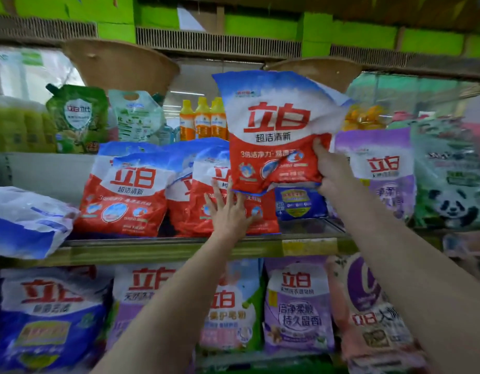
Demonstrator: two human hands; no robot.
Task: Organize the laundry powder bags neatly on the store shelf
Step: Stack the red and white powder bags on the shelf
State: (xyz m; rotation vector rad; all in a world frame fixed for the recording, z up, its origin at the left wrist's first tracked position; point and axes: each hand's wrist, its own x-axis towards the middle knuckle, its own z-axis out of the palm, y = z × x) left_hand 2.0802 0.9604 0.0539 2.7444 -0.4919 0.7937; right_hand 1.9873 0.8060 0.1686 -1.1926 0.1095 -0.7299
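Note:
My right hand (332, 171) grips the lower right corner of a red, white and blue laundry powder bag (276, 125) and holds it upright in the air above the shelf (179, 245). My left hand (228, 211), fingers spread and straight, presses flat against a standing red bag (220, 174) on the shelf, just below the lifted one. Another red bag (125, 193) of the same kind stands further left, with more of them behind. A small blue bag (301, 202) sits on the shelf under the raised bag.
A purple bag (379, 168) and a green panda bag (449, 179) stand at the right. A white and blue bag (28, 220) lies on its side at the left. Orange bottles (202, 118) and green pouches stand behind. The lower shelf holds several blue and purple bags.

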